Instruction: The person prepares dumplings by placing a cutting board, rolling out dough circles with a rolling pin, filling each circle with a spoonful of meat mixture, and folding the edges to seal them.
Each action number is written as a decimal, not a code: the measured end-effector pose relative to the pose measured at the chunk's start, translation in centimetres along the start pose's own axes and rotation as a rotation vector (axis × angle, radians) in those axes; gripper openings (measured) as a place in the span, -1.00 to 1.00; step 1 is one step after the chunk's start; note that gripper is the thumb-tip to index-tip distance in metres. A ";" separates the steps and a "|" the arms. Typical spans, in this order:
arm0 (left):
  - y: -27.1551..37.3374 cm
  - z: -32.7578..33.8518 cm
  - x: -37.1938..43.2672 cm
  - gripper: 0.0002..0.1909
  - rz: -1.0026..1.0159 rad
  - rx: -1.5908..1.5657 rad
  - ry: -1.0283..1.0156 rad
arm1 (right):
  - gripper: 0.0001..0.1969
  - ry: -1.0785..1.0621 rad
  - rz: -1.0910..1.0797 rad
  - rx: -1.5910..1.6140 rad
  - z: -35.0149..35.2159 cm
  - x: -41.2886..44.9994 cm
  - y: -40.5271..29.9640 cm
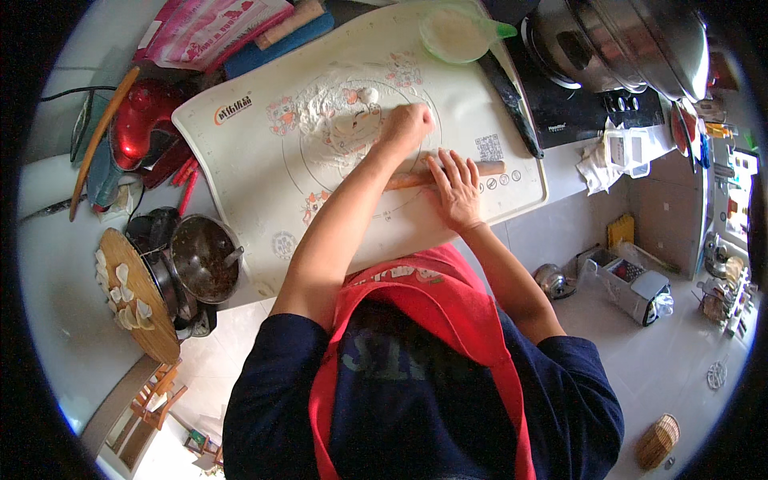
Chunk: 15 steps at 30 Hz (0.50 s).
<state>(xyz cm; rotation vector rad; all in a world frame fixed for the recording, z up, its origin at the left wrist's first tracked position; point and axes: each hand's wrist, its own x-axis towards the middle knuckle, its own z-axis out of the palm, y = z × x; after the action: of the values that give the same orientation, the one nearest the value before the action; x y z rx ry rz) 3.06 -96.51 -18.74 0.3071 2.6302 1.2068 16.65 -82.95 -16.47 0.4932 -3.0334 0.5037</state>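
My right hand (457,187) lies with extended fingers over a wooden rolling pin (492,168) on the cream silicone kneading mat (246,156). My left hand (407,131) is curled above the mat, just beyond the pin's left part. Its fingers are turned away, so whatever they may hold is hidden. Loose white flour (315,99) covers part of the mat's printed circle. A small pale dough ball (368,95) sits near the circle's far side. Behind my left forearm, the pin's left end is partly concealed.
A light green bowl (456,39) of pale powder and a long black object (513,105) rest on the mat. On the left are a steel bowl (204,258) of dark filling and a round wooden board (135,300) with pale dough pieces. A steel pot (624,42) stands on the cooktop (558,114).
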 end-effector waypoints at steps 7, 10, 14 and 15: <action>-0.1 -8.6 -8.2 -0.91 -0.218 0.138 0.112 | -0.43 0.015 -0.021 -0.061 0.6 -0.5 0.5; -4.2 -7.0 -8.2 -0.88 -0.183 -0.097 0.162 | -0.50 0.068 -0.056 -0.015 0.5 0.5 0.5; -3.2 -5.7 -9.0 -0.84 -0.218 -0.378 -0.005 | -0.54 0.069 -0.080 0.022 0.8 0.7 0.9; -2.7 -5.9 -9.3 -0.84 -0.209 -0.551 -0.017 | -0.54 0.062 -0.121 0.031 0.8 0.4 1.1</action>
<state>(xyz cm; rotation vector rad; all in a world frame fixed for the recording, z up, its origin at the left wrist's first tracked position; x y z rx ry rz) 9.97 -105.05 -15.95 -0.0564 2.1288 1.7586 15.96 -82.39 -17.56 0.6445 -2.9188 0.5487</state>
